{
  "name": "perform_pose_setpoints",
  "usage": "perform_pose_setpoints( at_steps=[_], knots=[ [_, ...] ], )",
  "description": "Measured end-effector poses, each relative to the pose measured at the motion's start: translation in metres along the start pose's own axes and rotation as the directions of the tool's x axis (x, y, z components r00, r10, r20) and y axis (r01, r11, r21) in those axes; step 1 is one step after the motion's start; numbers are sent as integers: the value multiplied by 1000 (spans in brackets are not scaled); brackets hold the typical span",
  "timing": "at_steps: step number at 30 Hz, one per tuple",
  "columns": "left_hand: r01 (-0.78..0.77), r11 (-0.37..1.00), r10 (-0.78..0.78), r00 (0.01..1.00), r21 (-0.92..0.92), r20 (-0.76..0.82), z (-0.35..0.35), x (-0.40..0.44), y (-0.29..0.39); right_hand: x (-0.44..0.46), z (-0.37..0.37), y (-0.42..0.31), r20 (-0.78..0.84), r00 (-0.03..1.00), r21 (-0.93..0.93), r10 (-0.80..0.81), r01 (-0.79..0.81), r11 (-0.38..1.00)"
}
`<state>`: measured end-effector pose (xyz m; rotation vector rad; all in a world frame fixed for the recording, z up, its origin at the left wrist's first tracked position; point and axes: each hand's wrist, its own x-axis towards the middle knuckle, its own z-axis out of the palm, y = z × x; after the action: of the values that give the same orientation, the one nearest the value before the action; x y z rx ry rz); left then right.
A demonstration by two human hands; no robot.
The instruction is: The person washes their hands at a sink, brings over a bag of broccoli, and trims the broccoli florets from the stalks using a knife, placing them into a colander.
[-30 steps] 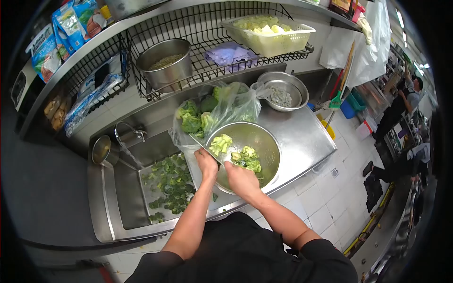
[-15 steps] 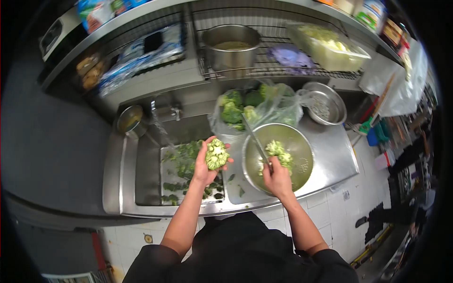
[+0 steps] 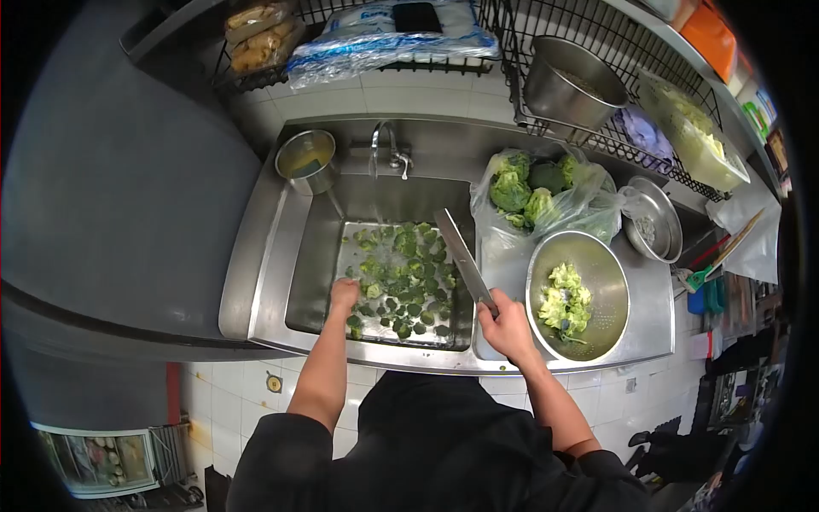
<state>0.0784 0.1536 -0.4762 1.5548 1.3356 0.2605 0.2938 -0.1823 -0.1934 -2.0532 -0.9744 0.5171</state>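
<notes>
My right hand [image 3: 507, 326] is closed round the handle of a wide-bladed knife [image 3: 463, 258], its blade pointing up and left over the sink's right edge. Inside the left part of the steel sink [image 3: 317, 256], my left hand [image 3: 345, 294] is beside many broccoli florets [image 3: 409, 264]; its fingers are mostly hidden, so its grip cannot be made out. To the right of the knife stands a steel colander [image 3: 607, 294] holding pale green cut pieces [image 3: 565, 300]. Behind it lies a clear plastic bag [image 3: 597, 200] with broccoli heads [image 3: 511, 189].
A faucet [image 3: 394, 152] runs at the sink's back, with a steel pot [image 3: 307, 162] at the back left corner. Steel bowls [image 3: 655, 224] sit at the back right. Above is a wire rack holding a large pot [image 3: 573, 84] and a plastic basket [image 3: 695, 136].
My left hand has moved from in front of me down into the sink, and the floret it held no longer shows in it. The knife has left the colander, leftward. The view has shifted left.
</notes>
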Motion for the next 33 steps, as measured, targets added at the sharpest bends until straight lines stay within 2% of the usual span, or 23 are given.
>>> perform_pose_setpoints(
  at_steps=[1, 2, 4, 5, 7, 8, 11, 12, 13, 15, 16, 17, 19, 20, 21, 22, 23, 25, 27, 28, 30, 31, 33],
  knots=[
    [-140, 958, 148, 989, 251, -13, 2, 20, -23, 2, 3, -2, 5, 1000, -8, 4, -4, 1000],
    [-131, 960, 138, 990, 246, -10, 4, 25, -29, 4, 8, -3, 5, 1000, -13, 18, -17, 1000],
    [8, 749, 33, 998, 663, -49, 8, 34, -48, 4, 19, -5, 12, 999, -3, 44, -44, 999],
    [17, 750, 15, 999, 661, -43, 12, 41, -57, 5, 24, -4, 26, 998, -10, 56, -56, 998],
    [-111, 586, -57, 982, 803, 178, 27, 66, -83, 3, 34, -1, 35, 994, -22, 107, -107, 994],
    [-37, 667, -210, 949, 744, 236, 18, 38, -26, 0, 40, 4, 30, 992, -51, 126, -125, 991],
    [-41, 700, -275, 906, 713, 322, 52, 59, -55, -11, 57, 14, 54, 964, -119, 261, -254, 960],
    [3, 755, -246, 928, 655, 279, 65, 58, -66, -10, 62, 9, 42, 953, -102, 301, -295, 950],
    [-50, 792, -209, 915, 609, 346, 73, 60, -72, -14, 66, 2, 38, 936, -88, 350, -345, 934],
    [-97, 744, -260, 869, 661, 420, 89, 57, -73, -19, 77, 7, 54, 902, -98, 429, -423, 901],
    [-124, 798, -155, 904, 590, 399, 116, 67, -132, -19, 80, 6, 61, 885, -107, 461, -453, 885],
    [-107, 802, -177, 897, 588, 404, 126, 71, -142, -20, 83, 6, 70, 873, -110, 483, -475, 873],
    [-254, 757, -285, 701, 603, 653, 136, 80, -142, -22, 91, 15, 97, 848, -96, 520, -512, 853],
    [-301, 794, -151, 744, 527, 652, 137, 77, -140, -21, 94, 20, 113, 848, -106, 518, -508, 855],
    [-310, 789, -146, 745, 531, 651, 130, 72, -119, -21, 96, 21, 119, 849, -110, 514, -504, 857],
    [88, 954, -246, 778, 287, 578, 118, 63, -87, -17, 98, 16, 105, 854, -96, 510, -502, 860],
    [450, 892, -358, 760, -43, 542, 103, 55, -50, -9, 99, 10, 120, 840, -117, 529, -517, 848],
    [532, 715, -214, 785, -455, 581, 81, 44, 0, 0, 103, -2, 110, 838, -124, 535, -523, 843],
    [519, 612, 80, 710, -597, 700, 46, 25, 62, 7, 111, -13, -72, 940, 22, 333, -332, 943],
    [496, 633, 102, 707, -594, 700, 30, 12, 90, 10, 111, -18, -134, 963, 10, 232, -233, 972],
    [282, 615, 426, 668, -737, 610, 2, -24, 140, 19, 108, -39, -210, 970, 68, 119, -107, 992],
    [260, 627, 442, 658, -735, 610, -10, -41, 163, 24, 104, -47, -256, 967, 103, 16, 11, 995],
    [26, 647, 573, 642, -762, 509, -34, -76, 197, 30, 98, -58, -201, 979, 116, 26, -3, 993]
  ],
)
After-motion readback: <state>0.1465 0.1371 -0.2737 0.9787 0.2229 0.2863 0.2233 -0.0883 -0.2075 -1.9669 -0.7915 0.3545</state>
